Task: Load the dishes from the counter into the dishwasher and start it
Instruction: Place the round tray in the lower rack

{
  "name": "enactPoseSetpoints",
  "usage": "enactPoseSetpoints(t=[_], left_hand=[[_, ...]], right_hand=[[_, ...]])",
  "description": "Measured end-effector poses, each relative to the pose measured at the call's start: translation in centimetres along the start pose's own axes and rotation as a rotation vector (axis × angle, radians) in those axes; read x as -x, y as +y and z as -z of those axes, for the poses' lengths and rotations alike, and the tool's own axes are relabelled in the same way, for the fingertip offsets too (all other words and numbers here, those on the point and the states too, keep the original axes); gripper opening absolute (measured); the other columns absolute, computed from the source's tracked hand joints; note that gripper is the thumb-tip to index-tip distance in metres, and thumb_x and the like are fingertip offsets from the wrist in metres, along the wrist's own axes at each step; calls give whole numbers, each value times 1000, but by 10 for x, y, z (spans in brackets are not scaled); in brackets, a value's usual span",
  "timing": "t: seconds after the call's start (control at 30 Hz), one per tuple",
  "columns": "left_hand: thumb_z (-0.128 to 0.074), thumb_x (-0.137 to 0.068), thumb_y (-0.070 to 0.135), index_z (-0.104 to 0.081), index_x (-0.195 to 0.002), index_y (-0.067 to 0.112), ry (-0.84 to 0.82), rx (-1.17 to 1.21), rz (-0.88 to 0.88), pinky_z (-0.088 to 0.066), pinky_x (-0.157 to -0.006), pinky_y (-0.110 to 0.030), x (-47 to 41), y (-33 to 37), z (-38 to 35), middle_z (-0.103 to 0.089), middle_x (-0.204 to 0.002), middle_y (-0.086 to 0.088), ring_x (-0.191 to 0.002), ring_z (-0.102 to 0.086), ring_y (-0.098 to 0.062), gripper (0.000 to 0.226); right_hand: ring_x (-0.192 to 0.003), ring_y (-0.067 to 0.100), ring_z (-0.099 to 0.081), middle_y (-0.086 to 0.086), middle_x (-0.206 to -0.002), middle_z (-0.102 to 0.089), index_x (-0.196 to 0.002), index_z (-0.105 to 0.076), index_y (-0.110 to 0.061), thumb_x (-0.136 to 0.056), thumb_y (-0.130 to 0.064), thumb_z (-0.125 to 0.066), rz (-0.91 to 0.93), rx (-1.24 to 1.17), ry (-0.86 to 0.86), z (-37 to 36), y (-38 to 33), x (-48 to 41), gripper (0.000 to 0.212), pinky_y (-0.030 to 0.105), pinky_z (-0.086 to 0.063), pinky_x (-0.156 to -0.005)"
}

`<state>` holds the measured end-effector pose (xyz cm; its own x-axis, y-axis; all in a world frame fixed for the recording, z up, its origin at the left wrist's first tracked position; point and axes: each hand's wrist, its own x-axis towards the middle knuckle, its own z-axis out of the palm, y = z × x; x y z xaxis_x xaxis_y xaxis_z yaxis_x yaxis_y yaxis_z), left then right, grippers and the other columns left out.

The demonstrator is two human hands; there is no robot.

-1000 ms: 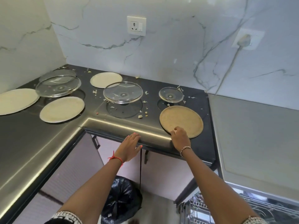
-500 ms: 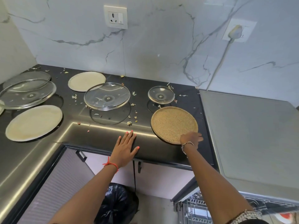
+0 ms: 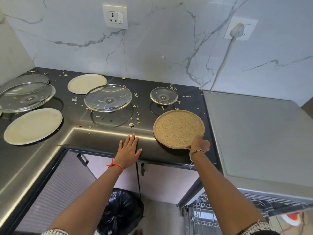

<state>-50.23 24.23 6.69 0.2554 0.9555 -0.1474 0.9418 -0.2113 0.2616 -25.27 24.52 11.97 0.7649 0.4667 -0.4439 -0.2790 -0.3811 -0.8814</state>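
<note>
One rim is held: the right hand [image 3: 199, 144] curls round the brown plate [image 3: 177, 128] at its near-right edge, plate extending forward-left; left hand [image 3: 129, 149] lies flat, fingers [image 3: 133, 139] spread.

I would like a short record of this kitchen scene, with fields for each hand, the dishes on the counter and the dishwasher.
left hand: rests flat on the counter edge, holding nothing
right hand: grips the near rim of the brown plate
brown plate: at the counter's right end, near edge seems slightly raised
cream plates: at least two, on the left part
glass lids: at least three, among the plates
food scraps: scattered on the counter
dishwasher rack: visible lower right, below counter level
</note>
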Motion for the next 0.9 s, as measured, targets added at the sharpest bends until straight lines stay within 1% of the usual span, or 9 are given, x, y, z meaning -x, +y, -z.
enactPoseSetpoints(t=[0.1,0.17,0.23,0.3,0.37,0.43,0.5,0.7,0.9], left_hand=[[-30,-100,39,-1,-149,13,-28,13,9,3,-116,-43,12,7,2,9,-157,-6,-144,11,-22,64],[-31,-99,40,0,-149,13,-39,-2,1,3,-116,-43,25,9,-1,9,-157,-6,-144,10,-22,65],[-30,-99,40,-2,-149,12,-29,-12,-13,2,-116,-41,42,10,-5,8,-157,-6,-145,10,-20,64],[-31,-100,38,-4,-149,12,-17,8,-26,1,-117,-39,61,10,-10,9,-157,-5,-145,9,-19,63],[-32,-100,37,-5,-149,10,-13,14,-37,-1,-117,-38,80,9,-17,10,-157,-5,-145,7,-19,63],[-31,-100,37,-4,-149,10,-11,-2,-30,-1,-117,-36,99,7,-23,8,-157,-5,-145,5,-18,62],[-31,-100,36,-2,-149,11,-20,1,-4,-1,-117,-37,116,6,-27,7,-157,-5,-145,5,-17,62],[-30,-100,38,-5,-149,12,2,35,32,-2,-117,-38,170,14,-40,4,-158,-5,-145,4,-18,61],[-31,-100,37,-6,-149,11,27,70,49,-3,-117,-37,243,38,-64,4,-158,-3,-145,4,-17,61]], right_hand=[[-110,36,-57,22,-111,-56,-119,-46,5,-94,-8,-34,-113,-199,-62,13,5,7,31,51,-49,-91],[-111,36,-56,21,-119,-54,-124,-41,3,-92,-5,-36,-167,-258,-103,21,11,11,33,52,-49,-91],[-111,36,-56,19,-123,-52,-128,-39,1,-89,-7,-53,-197,-260,-150,28,18,17,42,51,-50,-90],[-112,35,-55,17,-126,-51,-130,-39,0,-81,-10,-70,-203,-223,-188,36,25,25,59,47,-51,-91],[-105,32,-57,15,-124,-53,-130,-41,-1,-76,-11,-75,-196,-186,-217,42,32,33,65,44,-53,-87],[-99,30,-59,14,-121,-56,-127,-45,-1,-74,-11,-77,-180,-173,-234,50,36,43,62,44,-55,-84],[-102,31,-60,15,-121,-58,-125,-48,0,-73,-11,-77,-172,-169,-239,59,41,51,60,46,-54,-85],[-108,35,-58,17,-124,-54,-130,-43,-1,-79,-8,-72,-141,-206,-301,99,57,80,59,44,-55,-81],[-109,35,-58,18,-125,-55,-127,-46,2,-80,-5,-70,-92,-270,-359,164,89,113,53,40,-52,-75]])
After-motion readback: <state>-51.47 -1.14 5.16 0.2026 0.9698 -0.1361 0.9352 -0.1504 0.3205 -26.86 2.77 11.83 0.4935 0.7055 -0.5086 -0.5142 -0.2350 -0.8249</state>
